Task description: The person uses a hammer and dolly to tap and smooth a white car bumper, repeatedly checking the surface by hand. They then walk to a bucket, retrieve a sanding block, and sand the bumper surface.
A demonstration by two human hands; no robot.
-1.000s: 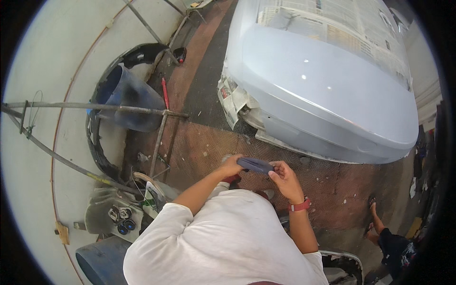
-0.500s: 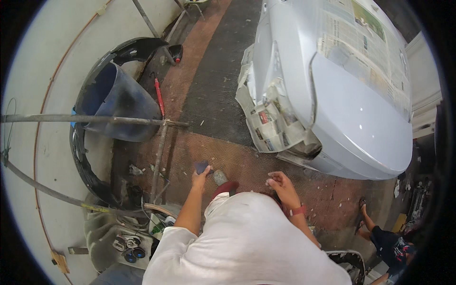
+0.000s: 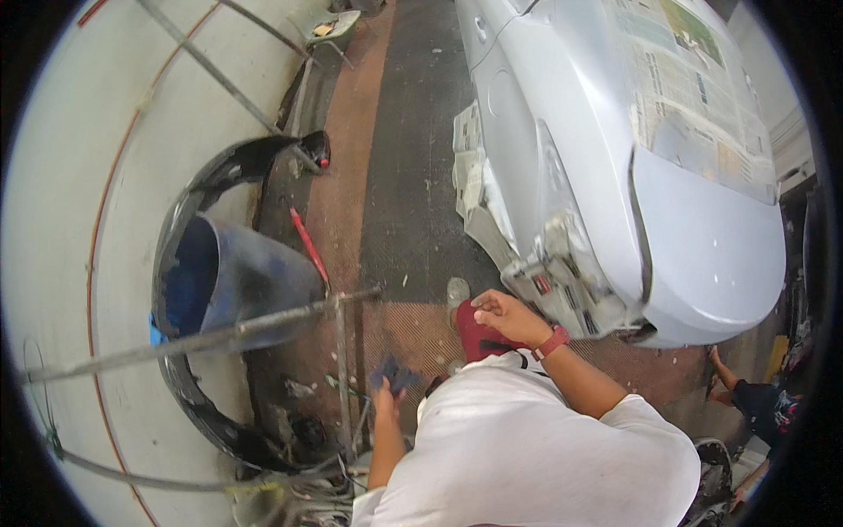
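My left hand [image 3: 386, 406] is low, beside the metal frame, closed on a small dark blue-grey folded sheet [image 3: 395, 376]. The sheet looks like sandpaper, though blur hides its surface. In front of my body, my right hand [image 3: 509, 318] hangs over my red-clad leg [image 3: 483, 334], fingers loosely bent and apart, with nothing visible in them. A red band [image 3: 553, 341] circles that wrist. Ahead and to the right stands a pale silver-white car [image 3: 702, 255], apart from both hands. Newspaper [image 3: 571, 285] covers its lower corner, and more newspaper [image 3: 694, 97] lies over its glass.
On the left, a blue barrel [image 3: 263, 281] lies inside a curved black bumper [image 3: 211, 167]. A metal pipe stand [image 3: 237, 332] crosses in front of it. A red tool [image 3: 309, 246] lies on the floor. At lower right is another person [image 3: 764, 408].
The view has shifted and my leg has stepped forward. My right hand has come across in front of me. The sheet stays in my left hand, now lower beside the pipe stand.
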